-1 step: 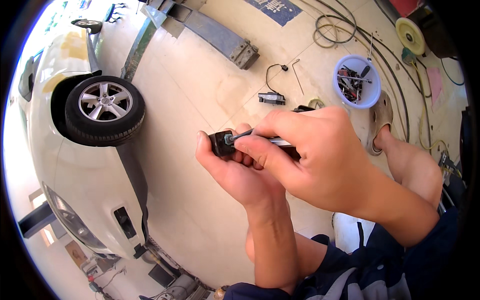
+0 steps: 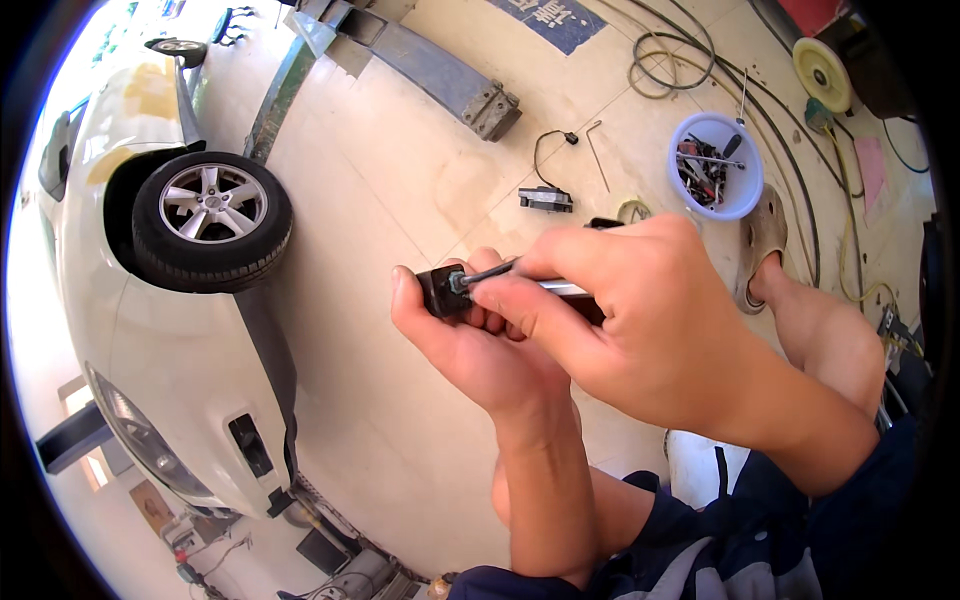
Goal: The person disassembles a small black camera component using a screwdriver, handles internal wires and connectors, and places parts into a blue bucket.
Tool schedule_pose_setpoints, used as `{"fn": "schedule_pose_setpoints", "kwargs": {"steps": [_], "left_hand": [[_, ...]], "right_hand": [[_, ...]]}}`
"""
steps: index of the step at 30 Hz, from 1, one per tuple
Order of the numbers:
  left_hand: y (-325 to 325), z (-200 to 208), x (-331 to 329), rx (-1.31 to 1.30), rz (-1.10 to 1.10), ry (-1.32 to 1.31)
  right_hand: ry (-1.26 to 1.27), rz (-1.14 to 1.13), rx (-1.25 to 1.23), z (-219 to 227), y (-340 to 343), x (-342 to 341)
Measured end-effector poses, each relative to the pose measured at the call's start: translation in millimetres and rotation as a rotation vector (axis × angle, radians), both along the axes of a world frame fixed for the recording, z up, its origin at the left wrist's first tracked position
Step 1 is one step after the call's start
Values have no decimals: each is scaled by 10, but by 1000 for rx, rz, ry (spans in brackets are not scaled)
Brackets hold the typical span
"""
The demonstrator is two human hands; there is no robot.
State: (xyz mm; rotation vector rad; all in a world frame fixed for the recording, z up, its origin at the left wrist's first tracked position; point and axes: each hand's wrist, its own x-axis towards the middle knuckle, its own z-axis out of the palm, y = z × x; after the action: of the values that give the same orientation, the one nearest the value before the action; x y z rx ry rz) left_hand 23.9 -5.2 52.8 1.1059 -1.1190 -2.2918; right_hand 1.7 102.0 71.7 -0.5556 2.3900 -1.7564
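Note:
My left hand [image 2: 485,355] is closed round a small black block-shaped part [image 2: 442,292], its thumb along the outer side. A blue-green piece [image 2: 457,281] sits in the face of this part. My right hand [image 2: 640,320] pinches a thin dark rod-like tool [image 2: 492,272] between thumb and forefinger, its tip touching the blue-green piece. Below it a shiny silver bar [image 2: 565,288] runs under the right fingers; where it ends and which hand bears it are hidden. Just past my hands on the floor lie a black module with a cable [image 2: 545,199] and a thin bent rod [image 2: 598,155].
A whitish car [image 2: 150,350] with a turned-out wheel [image 2: 212,205] stands at the left. A grey lift arm [image 2: 430,70] reaches in from the far side. To the right are a pale blue bowl of tools [image 2: 740,190], coiled hoses [image 2: 700,75] and my shoe [image 2: 765,235].

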Motion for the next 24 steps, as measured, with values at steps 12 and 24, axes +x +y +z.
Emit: {"fn": "schedule_pose_setpoints", "kwargs": {"steps": [12, 24], "left_hand": [[-7, 17, -69, -147, -9, 202], [-30, -36, -61, -157, -47, 46]], "right_hand": [[-185, -57, -189, -22, -54, 91], [41, -78, -4, -55, -41, 135]]}}
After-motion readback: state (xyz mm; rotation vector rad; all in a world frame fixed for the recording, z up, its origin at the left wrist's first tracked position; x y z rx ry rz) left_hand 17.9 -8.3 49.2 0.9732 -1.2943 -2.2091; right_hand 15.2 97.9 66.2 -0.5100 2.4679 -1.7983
